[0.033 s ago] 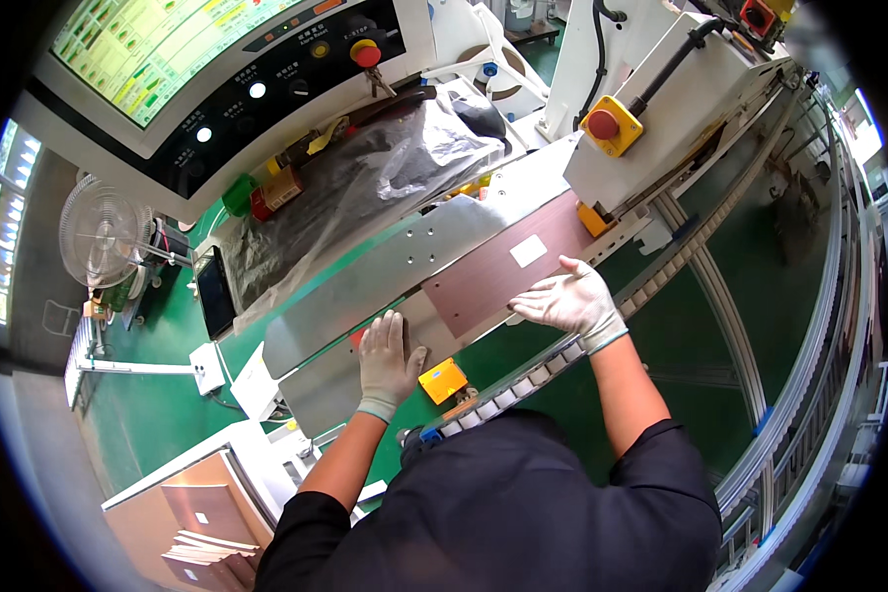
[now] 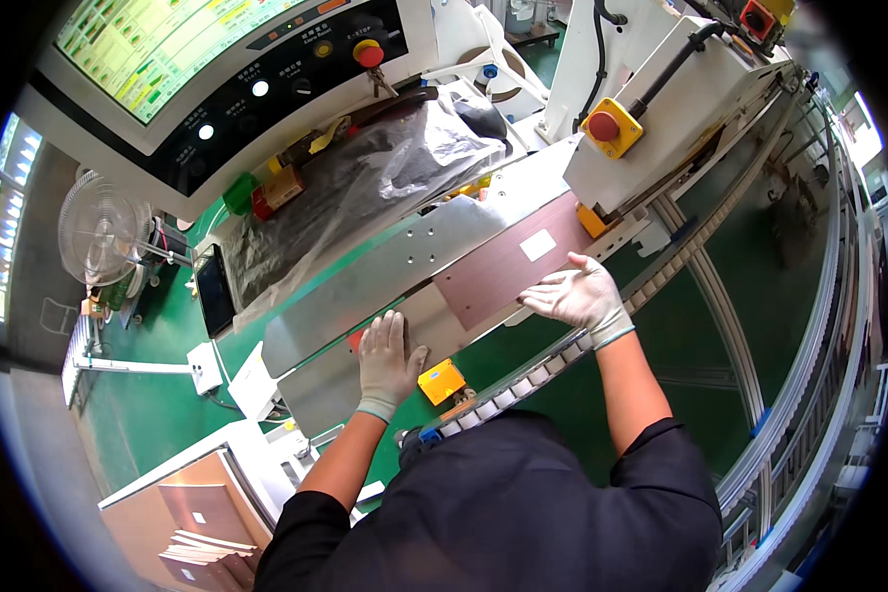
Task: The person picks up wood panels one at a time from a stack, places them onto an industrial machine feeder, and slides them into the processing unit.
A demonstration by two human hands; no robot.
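Item: thin brown rectangular panel with a white label (image 2: 508, 264), flat on the grey metal feed table (image 2: 385, 271), under my right hand (image 2: 574, 294), gloved fingers spread flat on its near edge. My left hand (image 2: 387, 353), open, palm down, presses the table beside it. Best fed square, with even pressure. Against the earlier frame: no visible difference.

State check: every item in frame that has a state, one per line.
left hand: gloved, flat, palm down on the metal plate
right hand: gloved, fingers spread on the copper-coloured panel
copper-coloured panel: lying flat on the plate, white label facing up
screen: lit
desk fan: upright; running or not, cannot tell
plastic bag: crumpled
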